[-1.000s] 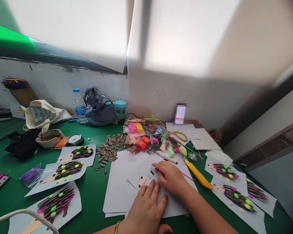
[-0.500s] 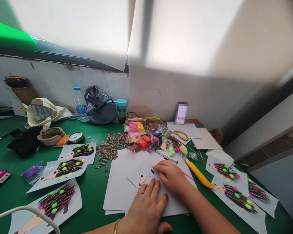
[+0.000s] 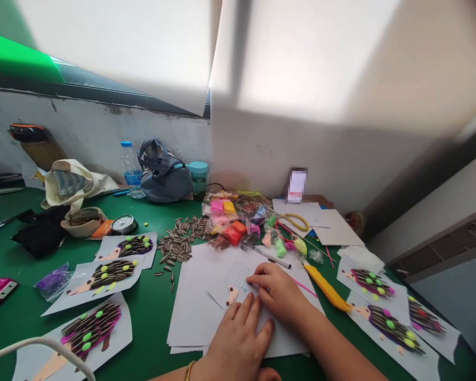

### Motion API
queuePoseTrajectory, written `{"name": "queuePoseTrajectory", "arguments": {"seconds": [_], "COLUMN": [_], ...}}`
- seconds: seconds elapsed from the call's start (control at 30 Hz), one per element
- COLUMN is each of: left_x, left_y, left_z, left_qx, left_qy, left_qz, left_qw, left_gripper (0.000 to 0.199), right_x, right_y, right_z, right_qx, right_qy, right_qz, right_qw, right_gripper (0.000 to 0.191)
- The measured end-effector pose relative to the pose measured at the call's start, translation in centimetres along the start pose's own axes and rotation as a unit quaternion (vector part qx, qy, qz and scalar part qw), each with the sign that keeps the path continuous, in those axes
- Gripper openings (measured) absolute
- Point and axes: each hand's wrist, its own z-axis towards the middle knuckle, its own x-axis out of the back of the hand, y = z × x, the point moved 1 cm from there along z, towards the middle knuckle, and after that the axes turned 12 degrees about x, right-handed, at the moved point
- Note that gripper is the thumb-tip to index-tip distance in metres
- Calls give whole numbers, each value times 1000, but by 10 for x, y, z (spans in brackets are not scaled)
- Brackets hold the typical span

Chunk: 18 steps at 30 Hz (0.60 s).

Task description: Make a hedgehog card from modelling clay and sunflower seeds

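A hedgehog drawing (image 3: 236,278) in blue outline, with a peach clay face and dark nose and eyes, lies on a stack of white paper (image 3: 194,317). My left hand (image 3: 240,333) rests flat on the sheet below it, fingers stretched out. At the drawing's right edge my right hand (image 3: 280,288) has its fingers drawn together, tips on the paper; whatever they hold is hidden. Left of the face lies a thin pointed tool (image 3: 215,300). A marker (image 3: 275,258) and a yellow cutter knife (image 3: 327,288) lie beyond and beside my right hand.
Sunflower seeds (image 3: 182,238) are heaped behind the paper, beside bagged coloured clay (image 3: 230,222). Finished hedgehog pictures (image 3: 119,270) lie to the left, others (image 3: 392,323) to the right. Yellow-handled scissors (image 3: 295,221) lie at the back. A white cable (image 3: 43,341) crosses the front left.
A small dark piece by my right fingertips is no longer visible. My right fingers have shifted slightly left along the drawing's edge. My left hand stays almost still.
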Motion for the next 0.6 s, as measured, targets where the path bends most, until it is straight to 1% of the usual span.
{"name": "queuePoseTrajectory", "arguments": {"seconds": [0.2, 0.3, 0.43, 0.6], "left_x": [1, 0, -3, -3], "left_y": [1, 0, 0, 0], "left_z": [0, -1, -2, -2], "left_qx": [0, 2, 2, 0], "left_qy": [-7, -1, 2, -3], "left_qz": [0, -2, 3, 0], "left_qw": [1000, 1000, 1000, 1000], "left_gripper": [83, 83, 82, 82], "right_x": [2, 1, -1, -1], "right_y": [2, 2, 3, 5], "right_z": [-1, -3, -2, -3], "right_qx": [4, 16, 8, 12], "right_qy": [9, 4, 0, 13], "right_qz": [21, 16, 11, 14], "right_qw": [1000, 1000, 1000, 1000], "right_gripper": [47, 47, 44, 47]}}
